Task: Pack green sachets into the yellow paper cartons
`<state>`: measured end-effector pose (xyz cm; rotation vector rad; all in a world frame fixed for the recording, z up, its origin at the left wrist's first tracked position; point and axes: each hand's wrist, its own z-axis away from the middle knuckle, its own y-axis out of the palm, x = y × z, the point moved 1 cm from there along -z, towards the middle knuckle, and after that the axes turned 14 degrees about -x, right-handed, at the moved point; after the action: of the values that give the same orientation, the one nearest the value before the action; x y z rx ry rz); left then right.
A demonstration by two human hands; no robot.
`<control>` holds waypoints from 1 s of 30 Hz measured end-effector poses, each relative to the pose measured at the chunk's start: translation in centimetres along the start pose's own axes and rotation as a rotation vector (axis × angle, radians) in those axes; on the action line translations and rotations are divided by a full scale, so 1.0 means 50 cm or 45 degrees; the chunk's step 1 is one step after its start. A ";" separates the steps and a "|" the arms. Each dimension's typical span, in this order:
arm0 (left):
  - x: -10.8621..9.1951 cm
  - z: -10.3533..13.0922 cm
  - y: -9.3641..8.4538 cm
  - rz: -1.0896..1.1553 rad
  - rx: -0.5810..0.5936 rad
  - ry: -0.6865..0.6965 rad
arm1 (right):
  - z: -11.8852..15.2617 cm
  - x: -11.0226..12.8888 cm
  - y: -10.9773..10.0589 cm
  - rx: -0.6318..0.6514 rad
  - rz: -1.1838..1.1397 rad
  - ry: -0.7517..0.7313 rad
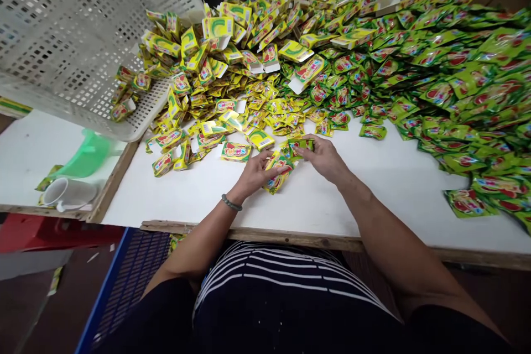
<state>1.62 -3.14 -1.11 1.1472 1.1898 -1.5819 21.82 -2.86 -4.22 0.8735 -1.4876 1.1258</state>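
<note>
A white tabletop (398, 193) with a wooden front edge (286, 238) bears heaped yellow boxes (218, 26) and green sachets (456, 86); leftward, past a wooden strip (114, 183), sit a white mug (77, 192) and green plastic piece (85, 159).

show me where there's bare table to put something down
Right of the right hand, the white tabletop is bare between the right forearm, the pile of green packets and the wooden front edge. A smaller patch lies left of the left hand, between the loose boxes and that edge. The far side is crowded with heaped boxes and packets.
</note>
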 end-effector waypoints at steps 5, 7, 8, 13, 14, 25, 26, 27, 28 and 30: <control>0.017 0.007 0.005 0.238 0.108 -0.214 | 0.002 0.006 -0.017 0.336 0.087 -0.036; 0.018 0.010 0.003 0.246 0.131 -0.238 | 0.003 0.013 -0.017 0.342 0.208 -0.109; 0.019 0.010 0.002 0.255 0.135 -0.250 | 0.004 0.017 -0.015 0.319 0.273 -0.151; 0.028 0.008 0.009 0.285 0.157 -0.300 | 0.018 0.024 0.007 0.239 0.404 -0.221; 0.029 0.007 0.012 0.296 0.154 -0.314 | 0.022 0.024 0.010 0.235 0.382 -0.187; 0.014 0.008 0.015 0.484 -0.012 -0.440 | 0.029 0.038 0.002 -0.038 0.345 -0.442; 0.014 0.008 0.015 0.485 -0.016 -0.439 | 0.030 0.038 0.003 -0.059 0.353 -0.476; 0.014 0.009 0.015 0.485 -0.016 -0.434 | 0.032 0.037 0.005 -0.082 0.357 -0.491; 0.013 0.009 0.015 0.485 -0.016 -0.426 | 0.033 0.036 0.007 -0.103 0.365 -0.492; 0.012 0.009 0.016 0.488 -0.011 -0.421 | 0.038 0.032 0.013 -0.100 0.393 -0.459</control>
<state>2.12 -3.82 -1.81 0.9903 0.7112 -1.3992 20.34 -4.42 -2.85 0.8415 -2.0040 1.1620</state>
